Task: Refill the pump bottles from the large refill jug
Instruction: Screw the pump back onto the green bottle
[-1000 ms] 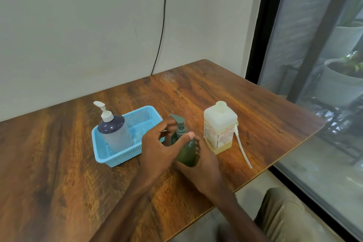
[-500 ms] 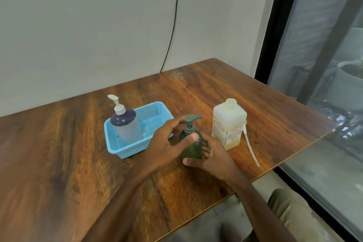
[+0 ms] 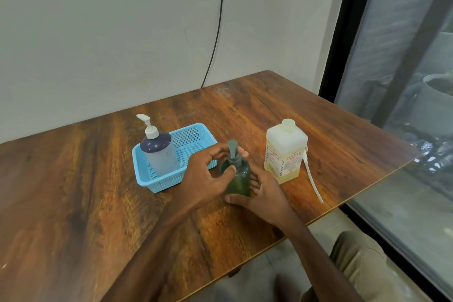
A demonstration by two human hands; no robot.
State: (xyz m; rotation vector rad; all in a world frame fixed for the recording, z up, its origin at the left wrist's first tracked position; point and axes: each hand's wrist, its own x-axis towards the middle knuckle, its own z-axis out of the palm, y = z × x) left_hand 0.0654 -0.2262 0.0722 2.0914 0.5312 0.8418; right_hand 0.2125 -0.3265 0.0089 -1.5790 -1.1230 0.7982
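Refilling seems unstarted: our left hand pinches and right hand grips the dark green plastic pump bottle, white plastic jug untouched at two o'clock.

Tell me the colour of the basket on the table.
The basket is light blue, clearest in the head view.

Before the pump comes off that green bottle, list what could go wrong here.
1. The left hand grips the pump collar of the green bottle while the right hand holds only its base; a hard twist might tip it.
2. The refill jug stands close beside the right hand and could get bumped.
3. The white tube lies near the table edge and may be swept off.
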